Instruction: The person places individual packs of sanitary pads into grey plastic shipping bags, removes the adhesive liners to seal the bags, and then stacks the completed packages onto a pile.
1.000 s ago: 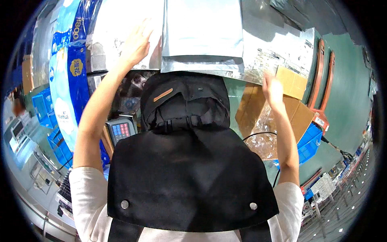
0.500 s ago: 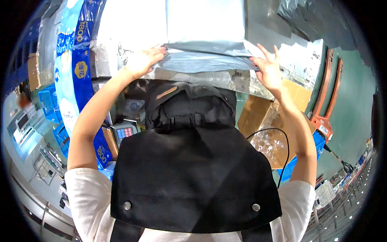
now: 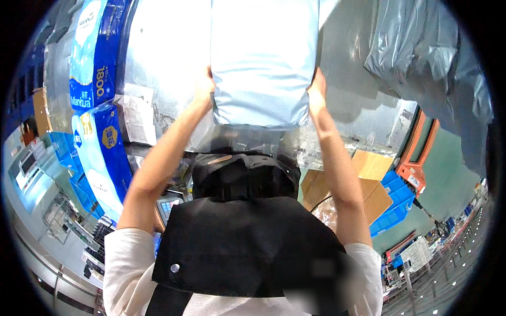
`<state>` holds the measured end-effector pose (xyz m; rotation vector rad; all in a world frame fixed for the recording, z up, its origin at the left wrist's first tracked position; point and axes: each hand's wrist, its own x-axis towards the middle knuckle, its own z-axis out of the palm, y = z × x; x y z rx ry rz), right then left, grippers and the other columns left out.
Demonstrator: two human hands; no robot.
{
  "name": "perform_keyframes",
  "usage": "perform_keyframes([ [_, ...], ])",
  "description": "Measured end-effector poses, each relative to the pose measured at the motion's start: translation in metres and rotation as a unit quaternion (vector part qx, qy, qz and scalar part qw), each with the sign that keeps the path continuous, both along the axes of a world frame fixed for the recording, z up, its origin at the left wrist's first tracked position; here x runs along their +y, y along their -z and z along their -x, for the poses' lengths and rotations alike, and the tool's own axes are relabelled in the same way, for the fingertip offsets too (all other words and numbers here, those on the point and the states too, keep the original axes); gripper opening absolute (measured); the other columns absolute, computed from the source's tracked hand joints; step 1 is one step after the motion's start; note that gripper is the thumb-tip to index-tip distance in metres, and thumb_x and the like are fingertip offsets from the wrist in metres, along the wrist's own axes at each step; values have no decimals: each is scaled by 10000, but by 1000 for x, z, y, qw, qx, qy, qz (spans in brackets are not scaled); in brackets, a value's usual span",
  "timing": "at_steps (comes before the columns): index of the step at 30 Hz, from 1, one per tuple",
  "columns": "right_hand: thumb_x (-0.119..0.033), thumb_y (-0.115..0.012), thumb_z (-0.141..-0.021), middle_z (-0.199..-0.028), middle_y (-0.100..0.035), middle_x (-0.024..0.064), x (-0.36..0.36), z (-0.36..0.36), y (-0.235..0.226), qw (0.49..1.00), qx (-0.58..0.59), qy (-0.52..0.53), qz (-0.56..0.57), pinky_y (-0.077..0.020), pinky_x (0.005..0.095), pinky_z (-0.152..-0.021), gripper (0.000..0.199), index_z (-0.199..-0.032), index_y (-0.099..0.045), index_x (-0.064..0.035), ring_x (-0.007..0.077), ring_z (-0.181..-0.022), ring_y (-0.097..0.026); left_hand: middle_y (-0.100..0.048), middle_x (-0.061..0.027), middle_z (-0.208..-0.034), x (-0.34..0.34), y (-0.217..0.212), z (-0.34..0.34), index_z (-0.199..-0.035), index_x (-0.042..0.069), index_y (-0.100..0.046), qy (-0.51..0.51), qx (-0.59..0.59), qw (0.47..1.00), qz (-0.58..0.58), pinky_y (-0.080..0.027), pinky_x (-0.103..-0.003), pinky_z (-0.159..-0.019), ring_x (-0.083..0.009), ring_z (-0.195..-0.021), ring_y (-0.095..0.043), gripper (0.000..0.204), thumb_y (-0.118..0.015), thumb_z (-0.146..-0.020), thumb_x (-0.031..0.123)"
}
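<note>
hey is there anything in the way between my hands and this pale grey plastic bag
Nothing visible: your left hand and right hand are at opposite side edges of the bag, with nothing showing between.

The silvery tabletop (image 3: 350,68) bears grey plastic bags (image 3: 416,47) and whitish paper (image 3: 138,113).

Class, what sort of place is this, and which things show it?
Likely a packing area or warehouse: a pale plastic parcel, a cardboard box and an orange pallet truck suggest it.
</note>
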<state>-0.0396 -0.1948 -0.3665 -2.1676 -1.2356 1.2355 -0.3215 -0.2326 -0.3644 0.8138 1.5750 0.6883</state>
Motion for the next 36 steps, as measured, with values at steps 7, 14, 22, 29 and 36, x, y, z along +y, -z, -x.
perform_keyframes([
  [7, -524, -370, -865, -1339, -333, 152, 13, -2, -93, 925, 354, 62, 126, -318, 415, -995, 679, -1376, -204, -109, 271, -1203, -370, -541, -154, -1078, 20, -114, -58, -1218, 4, -413, -190, -205, 956, 92, -452, -347, -835, -231, -935, -556, 567, -392, -865, 446],
  [14, -340, -540, -631, -1388, -101, 304, -2, -50, -258, 920, 278, -198, -194, -79, 406, -1059, 972, -1362, -34, 54, 371, -1319, -49, -577, -125, -994, 20, -179, -82, -1076, -7, -529, -160, -367, 915, -52, -461, -310, -788, -203, -888, -568, 471, -443, -834, 388],
  [22, -391, -555, -637, -1298, -304, 187, -45, -137, -379, 814, 220, -138, -520, -203, 368, -1024, 857, -1312, -223, 21, 283, -1237, -265, -590, -87, -1006, 72, -343, -163, -1043, 19, -581, -66, -430, 851, -295, -455, -221, -754, -128, -888, -570, 365, -447, -870, 311],
  [29, -365, -467, -802, -1020, -538, 86, 1, -220, -451, 692, 366, 141, -606, -448, 348, -770, 398, -1011, -526, -31, 217, -917, -530, -631, -102, -831, 132, -492, -297, -967, 137, -610, 154, -395, 880, -215, -476, -289, -680, -257, -717, -602, 268, -564, -760, 300],
  [36, -374, -402, -872, -1048, -537, 91, 48, -279, -404, 715, 475, 193, -475, -431, 360, -804, 381, -1059, -518, -63, 236, -940, -523, -539, -141, -1142, 207, -422, -359, -1221, 59, -456, 152, -363, 894, -217, -415, -367, -845, -229, -1006, -521, 586, -515, -787, 448],
])
